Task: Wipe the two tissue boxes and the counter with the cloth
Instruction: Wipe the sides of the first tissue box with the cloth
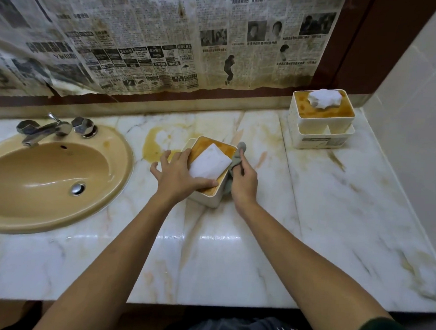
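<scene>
A white tissue box [211, 199] with an orange-brown stained top and a white tissue sticking out sits tilted in the middle of the marble counter [232, 255]. My left hand [178, 174] grips its left side and top, thumb along the near edge. My right hand [244, 179] holds a grey cloth [238, 156] pressed against the box's right side. A second white tissue box [321, 120], its top also stained, stands at the back right by the wall, with a crumpled tissue on top.
A tan oval sink [45, 177] with a chrome tap [48, 129] lies at the left. A yellow-brown stain ring [159, 141] marks the counter behind the box. Stained newspaper [155, 38] covers the back wall. A tiled wall [419, 113] bounds the right.
</scene>
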The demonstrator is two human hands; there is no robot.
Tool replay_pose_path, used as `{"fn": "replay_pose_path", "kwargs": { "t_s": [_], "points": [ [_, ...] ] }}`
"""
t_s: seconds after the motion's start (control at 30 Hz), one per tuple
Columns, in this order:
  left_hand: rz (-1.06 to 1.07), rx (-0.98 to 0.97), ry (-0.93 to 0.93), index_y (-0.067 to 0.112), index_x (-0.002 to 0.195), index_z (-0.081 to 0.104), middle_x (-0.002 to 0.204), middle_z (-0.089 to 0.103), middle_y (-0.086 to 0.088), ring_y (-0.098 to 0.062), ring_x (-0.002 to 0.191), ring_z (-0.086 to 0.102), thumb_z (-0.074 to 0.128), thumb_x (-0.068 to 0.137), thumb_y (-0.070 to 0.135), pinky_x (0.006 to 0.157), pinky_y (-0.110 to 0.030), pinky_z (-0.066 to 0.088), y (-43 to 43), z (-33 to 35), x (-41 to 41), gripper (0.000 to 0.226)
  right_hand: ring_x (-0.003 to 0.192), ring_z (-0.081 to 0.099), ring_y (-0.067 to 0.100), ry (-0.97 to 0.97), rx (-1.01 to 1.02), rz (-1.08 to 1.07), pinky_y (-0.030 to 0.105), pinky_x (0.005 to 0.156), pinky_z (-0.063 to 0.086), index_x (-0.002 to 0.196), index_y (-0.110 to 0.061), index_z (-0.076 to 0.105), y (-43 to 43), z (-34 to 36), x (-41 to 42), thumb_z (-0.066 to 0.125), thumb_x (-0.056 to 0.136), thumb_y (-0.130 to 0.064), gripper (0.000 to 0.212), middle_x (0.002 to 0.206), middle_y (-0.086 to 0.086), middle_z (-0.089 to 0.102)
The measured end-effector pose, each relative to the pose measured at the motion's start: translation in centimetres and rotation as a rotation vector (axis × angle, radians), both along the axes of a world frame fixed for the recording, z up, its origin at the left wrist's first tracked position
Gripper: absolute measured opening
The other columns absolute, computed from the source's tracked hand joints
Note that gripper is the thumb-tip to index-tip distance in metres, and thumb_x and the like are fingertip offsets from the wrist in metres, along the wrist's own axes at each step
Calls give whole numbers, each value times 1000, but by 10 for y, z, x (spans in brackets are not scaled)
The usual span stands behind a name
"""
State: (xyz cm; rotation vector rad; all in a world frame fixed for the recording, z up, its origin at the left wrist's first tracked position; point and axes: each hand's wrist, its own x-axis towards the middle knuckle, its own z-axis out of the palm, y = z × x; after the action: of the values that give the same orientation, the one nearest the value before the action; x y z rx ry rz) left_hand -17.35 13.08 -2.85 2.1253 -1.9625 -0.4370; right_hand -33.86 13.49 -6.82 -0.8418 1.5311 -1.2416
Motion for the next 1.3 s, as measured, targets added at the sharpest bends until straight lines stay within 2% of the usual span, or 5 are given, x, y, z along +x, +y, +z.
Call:
{"fn": "replay_pose_path", "kwargs": {
  "t_s": [0.23,0.43,0.8,1.07,1.3],
  "points": [
    [-7,-14,12,28,145,35,148,44,4,-26,147,13,65,52,89,112,-58,10,0,0,-1,116,126,55,10,-96,56,56,30,105,48,145,-29,49,95,-11,34,47,103,-11,46,140,-6,59],
    [-12,-24,16,29,145,35,146,44,7,-25,146,15,63,52,90,110,-56,10,1,0,0,116,99,63,14,10,54,-42,29,91,54,143,-27,51,13,3,7,46,101,-10,46,108,-6,68],
    [-21,-24,-10,27,145,36,147,45,6,-25,146,13,67,52,88,112,-55,8,3,4,-3,115,122,57,9,-120,46,-14,32,103,50,143,-32,52,90,-9,41,48,102,-12,45,136,-9,62],
    [-37,-23,-30,27,144,36,146,44,8,-25,146,15,63,52,89,111,-55,8,3,5,-3,114,105,63,13,-103,119,-109,19,83,53,137,-28,60,-5,8,5,47,102,-19,38,120,-3,68],
    [-26,-15,1,28,144,37,145,44,9,-24,145,15,65,51,89,112,-53,7,3,5,-2,116,100,64,6,-190,127,-43,23,89,53,132,-28,64,71,2,28,51,101,-16,35,107,-14,70]
  ]
}}
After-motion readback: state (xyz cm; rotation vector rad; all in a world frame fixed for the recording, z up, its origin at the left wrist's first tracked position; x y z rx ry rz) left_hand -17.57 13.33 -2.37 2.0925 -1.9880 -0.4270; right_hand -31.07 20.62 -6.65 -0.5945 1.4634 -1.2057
